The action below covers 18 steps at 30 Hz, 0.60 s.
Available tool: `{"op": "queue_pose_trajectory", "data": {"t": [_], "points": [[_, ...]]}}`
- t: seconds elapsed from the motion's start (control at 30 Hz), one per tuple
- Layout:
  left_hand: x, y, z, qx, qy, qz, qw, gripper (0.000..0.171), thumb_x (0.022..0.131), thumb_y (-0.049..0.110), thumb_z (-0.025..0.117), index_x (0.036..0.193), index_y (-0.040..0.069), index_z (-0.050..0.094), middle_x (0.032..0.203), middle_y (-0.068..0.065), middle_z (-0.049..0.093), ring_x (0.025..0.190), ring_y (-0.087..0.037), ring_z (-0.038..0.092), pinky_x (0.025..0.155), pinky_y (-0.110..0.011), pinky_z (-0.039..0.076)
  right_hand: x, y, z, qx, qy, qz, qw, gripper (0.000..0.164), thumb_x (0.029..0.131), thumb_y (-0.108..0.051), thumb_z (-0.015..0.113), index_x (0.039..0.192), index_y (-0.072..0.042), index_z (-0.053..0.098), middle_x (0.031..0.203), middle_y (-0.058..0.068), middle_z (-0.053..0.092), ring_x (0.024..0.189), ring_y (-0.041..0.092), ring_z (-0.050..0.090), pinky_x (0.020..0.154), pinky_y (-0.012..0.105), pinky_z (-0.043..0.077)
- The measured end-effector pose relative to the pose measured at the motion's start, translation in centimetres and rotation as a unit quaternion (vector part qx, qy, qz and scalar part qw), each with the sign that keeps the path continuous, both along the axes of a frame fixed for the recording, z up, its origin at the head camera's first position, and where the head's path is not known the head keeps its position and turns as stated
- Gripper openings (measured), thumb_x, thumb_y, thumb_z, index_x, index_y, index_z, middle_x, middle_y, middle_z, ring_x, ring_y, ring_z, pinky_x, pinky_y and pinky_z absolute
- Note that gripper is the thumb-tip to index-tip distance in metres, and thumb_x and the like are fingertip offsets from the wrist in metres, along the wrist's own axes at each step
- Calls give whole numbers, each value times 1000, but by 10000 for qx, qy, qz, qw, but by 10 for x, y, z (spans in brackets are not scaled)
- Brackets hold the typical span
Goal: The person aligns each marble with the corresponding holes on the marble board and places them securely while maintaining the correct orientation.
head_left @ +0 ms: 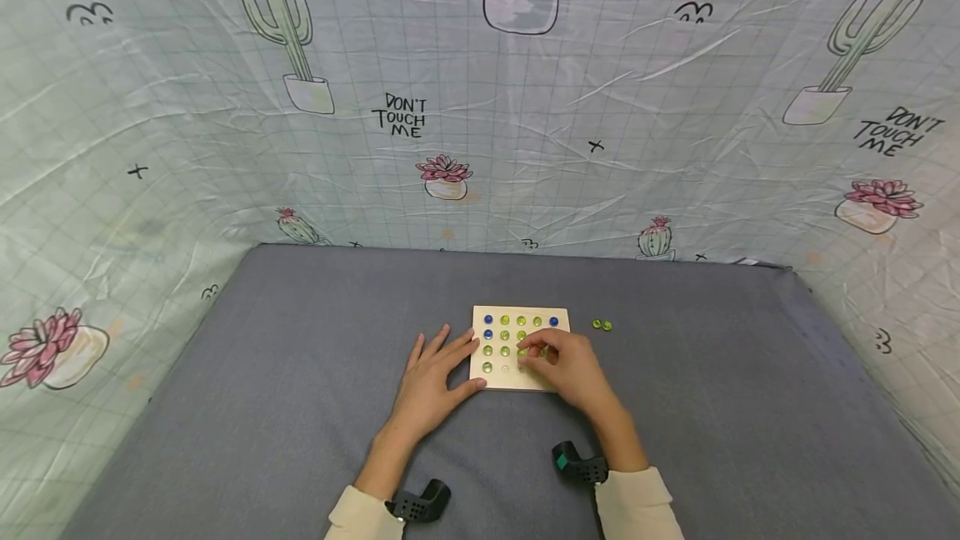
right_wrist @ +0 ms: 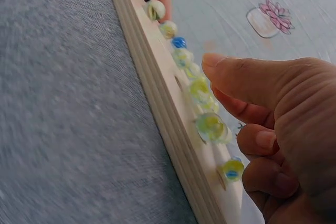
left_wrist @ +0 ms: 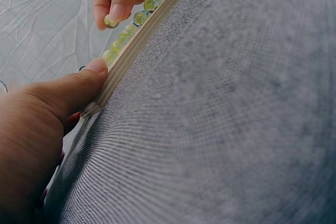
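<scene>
A pale wooden board with rows of round hollows lies on the grey cloth, holding glass marbles. Most are yellow-green, like the marble in the back row; several are blue, such as the corner marble. My left hand rests at the board's left edge with spread fingers, its thumb on the near corner. Over the board's right half, my right hand pinches a yellow-green marble between thumb and fingertip, above the seated marbles in the left wrist view. It hides part of the front rows.
Two loose yellow-green marbles lie on the cloth just right of the board. Grey cloth covers the tabletop. A cactus-printed curtain hangs behind and at both sides. Each wrist wears a black camera band.
</scene>
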<state>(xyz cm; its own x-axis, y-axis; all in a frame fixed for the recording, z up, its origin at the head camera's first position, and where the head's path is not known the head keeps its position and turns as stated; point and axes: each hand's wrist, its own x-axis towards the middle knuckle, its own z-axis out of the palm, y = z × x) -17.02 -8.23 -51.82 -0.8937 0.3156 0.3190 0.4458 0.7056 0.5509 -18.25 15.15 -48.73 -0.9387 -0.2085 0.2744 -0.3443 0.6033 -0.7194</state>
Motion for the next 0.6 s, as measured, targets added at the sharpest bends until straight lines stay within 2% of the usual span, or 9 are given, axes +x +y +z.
{"op": "queue_pose_trajectory", "data": {"t": [0.3,0.6], "points": [[0,-1,0,-9,18,-16,10000,63,82,46,71,136,17,56,143,2,48,139,-28,30,117,-50,7,1,-10,-4,215,323,306,9988,14,76,-12,82,86,-15,73,70,-16,56,60,6,47,55,23,41],[1,-1,1,-32,-13,-35,10000,63,83,47,70,137,17,56,143,3,47,139,-28,29,117,-50,7,3,-12,-1,394,193,253,9987,13,77,-14,81,87,-18,73,71,-17,56,61,7,49,55,24,42]]}}
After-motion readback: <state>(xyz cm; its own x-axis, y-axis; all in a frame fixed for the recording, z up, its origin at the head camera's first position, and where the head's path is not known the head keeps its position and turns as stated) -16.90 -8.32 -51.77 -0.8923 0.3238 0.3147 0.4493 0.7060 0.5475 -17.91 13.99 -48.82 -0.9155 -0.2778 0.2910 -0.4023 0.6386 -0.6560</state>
